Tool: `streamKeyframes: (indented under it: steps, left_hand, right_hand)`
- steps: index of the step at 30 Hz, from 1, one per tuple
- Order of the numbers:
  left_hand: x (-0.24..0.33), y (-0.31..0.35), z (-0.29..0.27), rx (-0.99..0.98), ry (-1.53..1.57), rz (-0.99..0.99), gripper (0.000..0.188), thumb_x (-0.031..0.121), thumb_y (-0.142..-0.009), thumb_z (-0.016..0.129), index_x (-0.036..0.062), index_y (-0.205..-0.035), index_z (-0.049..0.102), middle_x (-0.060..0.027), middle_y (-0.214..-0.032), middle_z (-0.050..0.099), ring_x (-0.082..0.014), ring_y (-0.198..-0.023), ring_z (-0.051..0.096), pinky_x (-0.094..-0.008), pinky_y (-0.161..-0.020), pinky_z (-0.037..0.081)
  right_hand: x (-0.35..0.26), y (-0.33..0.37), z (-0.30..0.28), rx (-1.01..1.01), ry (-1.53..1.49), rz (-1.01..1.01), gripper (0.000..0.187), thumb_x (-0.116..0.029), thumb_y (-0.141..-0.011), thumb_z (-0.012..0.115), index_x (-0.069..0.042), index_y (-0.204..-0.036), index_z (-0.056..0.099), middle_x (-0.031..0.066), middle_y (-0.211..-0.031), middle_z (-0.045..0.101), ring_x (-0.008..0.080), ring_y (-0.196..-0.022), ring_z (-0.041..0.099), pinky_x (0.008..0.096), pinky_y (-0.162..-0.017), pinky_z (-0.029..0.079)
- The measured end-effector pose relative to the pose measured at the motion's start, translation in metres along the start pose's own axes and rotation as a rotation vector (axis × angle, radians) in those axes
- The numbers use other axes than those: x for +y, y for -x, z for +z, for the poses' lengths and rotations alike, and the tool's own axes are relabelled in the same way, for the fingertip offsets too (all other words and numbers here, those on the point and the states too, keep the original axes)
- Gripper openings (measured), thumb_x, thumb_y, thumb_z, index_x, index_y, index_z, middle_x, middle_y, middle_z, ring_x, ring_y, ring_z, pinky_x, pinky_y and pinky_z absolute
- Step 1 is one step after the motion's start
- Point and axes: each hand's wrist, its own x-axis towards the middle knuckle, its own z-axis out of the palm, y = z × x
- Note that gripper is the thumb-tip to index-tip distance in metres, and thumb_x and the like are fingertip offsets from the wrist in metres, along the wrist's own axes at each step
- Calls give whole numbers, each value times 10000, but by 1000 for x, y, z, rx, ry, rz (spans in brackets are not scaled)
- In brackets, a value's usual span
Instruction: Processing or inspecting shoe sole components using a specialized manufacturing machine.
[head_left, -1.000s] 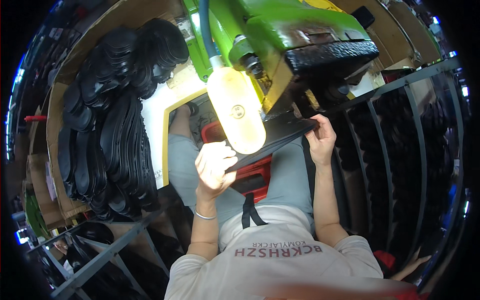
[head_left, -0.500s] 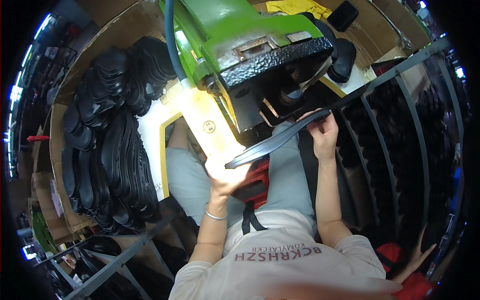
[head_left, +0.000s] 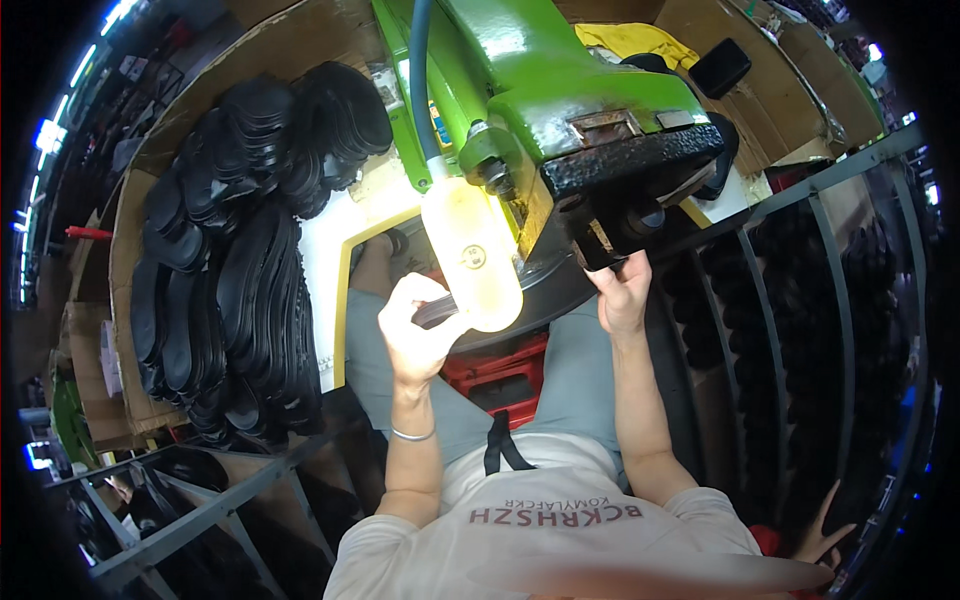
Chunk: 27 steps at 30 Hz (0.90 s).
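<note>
Curving between the left hand (head_left: 415, 325) and the right hand (head_left: 622, 295), one long black piece (head_left: 550, 303) shows a smooth, faintly shiny face and a rounded near edge; its middle passes behind the glowing lamp (head_left: 472, 255), so its full outline cannot be told. It sits above the person's thighs (head_left: 570, 370), just near of the machine's head (head_left: 640, 150), slightly tilted with its left end nearer. The left hand is pinched on that end, thumb near and bent fingers far, with the forearm reaching almost straight away from the body. The right hand, farther out, has its thumb and fingers drawn together at the piece's right end — the exact contact is partly lost in shadow below the head. Of single things there are one green machine (head_left: 560, 70), one lamp on a blue-grey hose (head_left: 421, 80), one silver bracelet (head_left: 412, 436) on the left wrist and one yellow cloth (head_left: 640, 42) at the far right. To the left stand several black sole stacks (head_left: 250, 290) — too tightly overlapped to count — in a cardboard box (head_left: 125, 300). One co-worker's hand (head_left: 826, 532) shows, fingers spread, at the near right.
</note>
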Motion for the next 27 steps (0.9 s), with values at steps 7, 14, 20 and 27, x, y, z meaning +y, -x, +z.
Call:
streamKeyframes:
  steps: [7, 14, 20, 27]
  left_hand:
    - [-3, 19, -9, -21, 1, -43, 285, -16, -591, 730, 8, -837, 588, -94, -873, 622, -188, -828, 608, -292, -788, 476]
    - [-17, 47, 122, -237, 225, -15, 382, 203, -828, 691, 25, -1081, 468, -101, -1050, 527, -162, -909, 510, -286, -796, 442]
    - [-39, 72, 123, -263, 313, -380, 244, -2, -844, 613, 7, -1072, 528, -99, -1053, 572, -113, -827, 588, -248, -712, 527]
    - [-89, 72, 31, 6, 14, -458, 86, 35, -866, 603, -2, -934, 564, -90, -887, 625, -106, -699, 603, -244, -620, 545]
  right_hand:
    - [6, 39, -9, 61, -119, 154, 301, -57, -815, 660, -21, -1049, 476, 38, -933, 563, 66, -825, 534, 221, -725, 455]
    - [-14, 73, -3, 213, -26, -7, 563, -105, -890, 578, 4, -1352, 276, 84, -1269, 451, 160, -1169, 434, 301, -1000, 343]
    - [-62, -99, -127, 342, 329, -255, 359, -140, -938, 505, 7, -1259, 442, 63, -1117, 565, 110, -987, 533, 259, -834, 447]
    - [-51, -252, -167, 518, 1205, 58, 416, -261, -868, 547, 68, -1122, 532, 292, -1103, 557, 407, -1046, 544, 422, -897, 422]
